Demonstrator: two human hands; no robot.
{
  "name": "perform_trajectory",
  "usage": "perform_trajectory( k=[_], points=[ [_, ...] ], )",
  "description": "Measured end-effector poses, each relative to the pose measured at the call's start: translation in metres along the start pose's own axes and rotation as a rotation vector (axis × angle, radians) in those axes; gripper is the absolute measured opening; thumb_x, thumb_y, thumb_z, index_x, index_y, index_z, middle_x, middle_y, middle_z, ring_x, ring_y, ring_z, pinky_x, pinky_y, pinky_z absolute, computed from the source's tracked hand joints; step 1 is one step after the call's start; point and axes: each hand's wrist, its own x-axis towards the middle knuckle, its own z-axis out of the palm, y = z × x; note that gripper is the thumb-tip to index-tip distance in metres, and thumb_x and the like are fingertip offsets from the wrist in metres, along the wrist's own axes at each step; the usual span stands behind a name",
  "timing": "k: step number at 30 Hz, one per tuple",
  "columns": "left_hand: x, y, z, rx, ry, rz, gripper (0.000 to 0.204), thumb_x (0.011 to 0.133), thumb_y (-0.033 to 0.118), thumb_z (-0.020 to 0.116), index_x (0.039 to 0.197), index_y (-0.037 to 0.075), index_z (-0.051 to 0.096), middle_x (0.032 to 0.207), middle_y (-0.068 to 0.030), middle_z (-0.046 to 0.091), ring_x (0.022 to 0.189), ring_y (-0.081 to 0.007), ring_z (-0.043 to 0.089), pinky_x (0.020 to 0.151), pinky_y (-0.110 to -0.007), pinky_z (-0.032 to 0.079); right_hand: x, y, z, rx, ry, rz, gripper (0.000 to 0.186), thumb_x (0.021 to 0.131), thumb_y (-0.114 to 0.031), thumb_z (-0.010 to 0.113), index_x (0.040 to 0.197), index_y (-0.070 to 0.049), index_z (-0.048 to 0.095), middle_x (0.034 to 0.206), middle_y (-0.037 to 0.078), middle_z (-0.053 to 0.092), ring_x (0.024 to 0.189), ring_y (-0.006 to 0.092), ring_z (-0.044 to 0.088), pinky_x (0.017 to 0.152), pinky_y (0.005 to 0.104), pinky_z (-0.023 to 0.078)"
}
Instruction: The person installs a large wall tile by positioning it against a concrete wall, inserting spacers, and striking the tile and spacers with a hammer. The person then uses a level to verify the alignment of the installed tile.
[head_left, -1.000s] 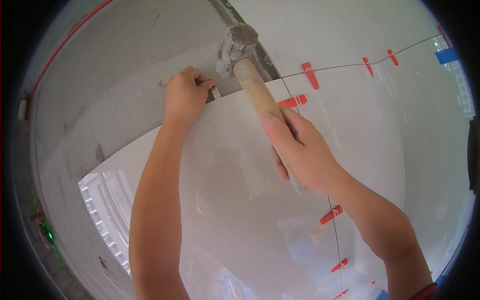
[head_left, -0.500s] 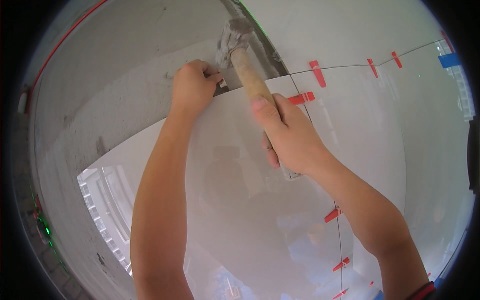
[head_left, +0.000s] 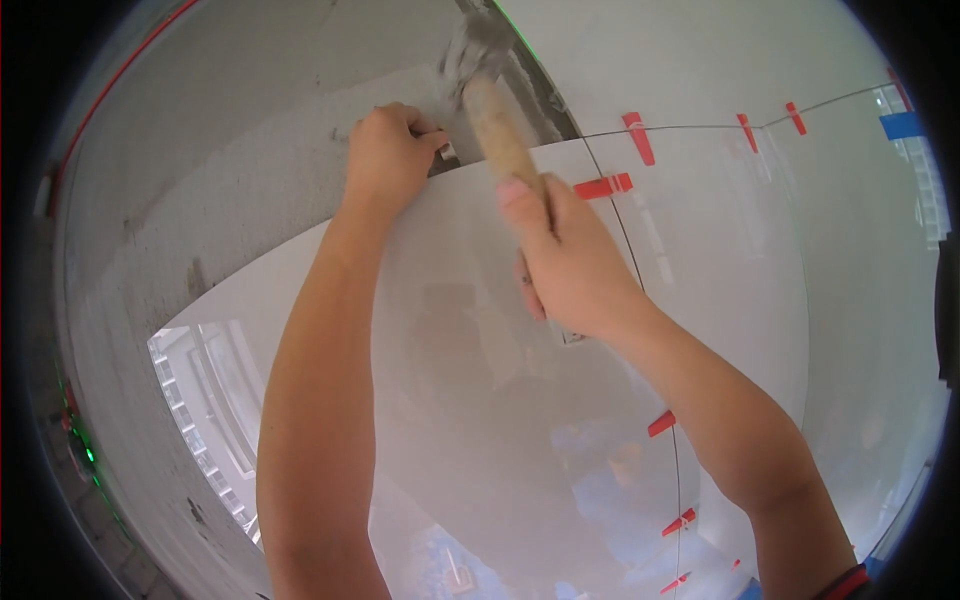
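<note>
Since the left hand point(head_left: 388, 152) pinches a small piece point(head_left: 449, 153) and the right hand point(head_left: 575, 255) grips the hammer point(head_left: 497, 125), gentle taps are probably safest.

Not a word or number can be read here! Just below the right hand's point(head_left: 575, 262) grip, the butt of the hammer handle point(head_left: 573, 338) shows tiny dark marks, too small to make out. Ahead of that grip, the hammer head point(head_left: 474, 55) is a blur, nothing legible. Close to the right, a red wedge point(head_left: 600, 187) shows pale bands. At the left hand's point(head_left: 388, 152) pinch, the small pale piece point(head_left: 449, 153), mostly covered, reads as nothing!
</note>
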Motion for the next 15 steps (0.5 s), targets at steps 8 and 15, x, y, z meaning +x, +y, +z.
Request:
perform_trajectory(
  k=[8,15],
  points=[
    [0.0,-0.002,-0.001,0.014,0.03,-0.002,0.017,0.078,0.014,0.077,0.086,-0.002,0.073,0.08,-0.0141,0.071,0.072,-0.0256,0.066,0.069,-0.037,0.05,-0.007,-0.017,-0.008,0.047,-0.061,0.065,0.053,0.103,-0.052,0.038,0.1,0.0,0.05,0.066,0.006,0.052,0.048,0.0164,0.053,0.049,0.0342,0.046],
    [0.001,-0.006,-0.001,0.024,0.022,0.024,0.017,0.078,0.014,0.076,0.083,-0.001,0.073,0.08,-0.0149,0.071,0.072,-0.0283,0.066,0.069,-0.038,0.052,0.005,-0.009,-0.011,-0.053,-0.228,0.189,0.057,0.102,-0.057,0.039,0.1,-0.001,0.05,0.067,0.006,0.055,0.051,0.0165,0.054,0.051,0.0341,0.046]
  ],
)
